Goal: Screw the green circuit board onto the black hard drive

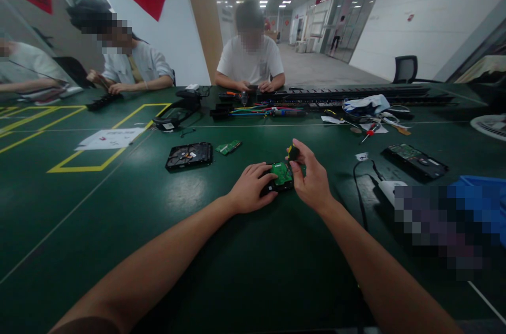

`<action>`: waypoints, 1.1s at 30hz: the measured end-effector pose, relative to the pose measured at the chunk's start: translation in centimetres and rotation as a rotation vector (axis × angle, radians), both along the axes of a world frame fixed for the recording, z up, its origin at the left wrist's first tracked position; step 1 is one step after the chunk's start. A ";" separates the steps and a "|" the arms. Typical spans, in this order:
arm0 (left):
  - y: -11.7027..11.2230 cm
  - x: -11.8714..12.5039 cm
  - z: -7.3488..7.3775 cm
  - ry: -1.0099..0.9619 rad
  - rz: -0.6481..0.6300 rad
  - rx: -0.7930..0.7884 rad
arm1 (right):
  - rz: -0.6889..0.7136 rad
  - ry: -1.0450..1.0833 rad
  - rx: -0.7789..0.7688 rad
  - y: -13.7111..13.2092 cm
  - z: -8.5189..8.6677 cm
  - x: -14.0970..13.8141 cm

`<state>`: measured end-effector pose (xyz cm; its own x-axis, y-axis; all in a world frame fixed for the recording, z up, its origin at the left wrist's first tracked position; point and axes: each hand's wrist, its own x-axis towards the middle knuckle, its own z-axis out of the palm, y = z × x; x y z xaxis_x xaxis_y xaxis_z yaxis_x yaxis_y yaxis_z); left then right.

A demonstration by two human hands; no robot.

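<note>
In front of me on the green table lies a hard drive with its green circuit board (281, 174) facing up. My left hand (254, 187) grips its left side, the fingers curled over the top edge and the thumb along the near edge. Above the drive's right side, my right hand (310, 176) pinches a screwdriver (293, 153) by its black and yellow handle. The shaft points down at the board, but its tip is too small to make out. A second hard drive (190, 156) and a loose green circuit board (228, 147) lie beyond my left hand.
To the right are another hard drive (415, 160), a cable (358, 192) and a blue bin (482, 202). Tools, coloured wires (256, 111) and long black rails (348, 94) line the far edge. A red screwdriver (369, 134) lies there too. Several people sit around the table.
</note>
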<state>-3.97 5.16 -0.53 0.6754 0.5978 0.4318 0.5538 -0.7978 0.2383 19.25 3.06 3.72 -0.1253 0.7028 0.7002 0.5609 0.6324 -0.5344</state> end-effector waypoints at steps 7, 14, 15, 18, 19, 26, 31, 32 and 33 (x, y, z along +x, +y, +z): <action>0.0 0.0 -0.1 -0.015 -0.002 -0.017 | -0.081 -0.024 0.105 0.0 0.6 0.0; 0.1 0.0 -0.1 -0.022 -0.006 -0.021 | -0.099 -0.014 0.085 0.1 0.2 0.2; 0.1 0.0 -0.1 -0.027 -0.007 -0.023 | -0.090 -0.008 0.073 0.1 0.1 0.2; 0.0 0.0 -0.1 -0.037 -0.007 -0.022 | -0.054 0.011 0.044 0.0 0.1 0.0; 0.0 0.0 -0.1 -0.036 -0.006 -0.020 | -0.045 0.016 0.040 0.0 0.1 0.0; 0.0 0.0 -0.1 -0.024 -0.003 -0.012 | -0.076 0.019 0.091 0.0 0.3 0.1; 0.0 0.0 0.0 -0.007 0.003 -0.010 | -0.096 0.010 0.094 0.3 0.0 0.2; 0.0 0.0 0.0 -0.007 0.003 -0.012 | -0.091 0.021 0.085 0.3 0.0 0.2; 0.0 0.0 0.0 -0.009 0.003 -0.014 | -0.082 0.034 0.072 0.3 -0.1 0.2</action>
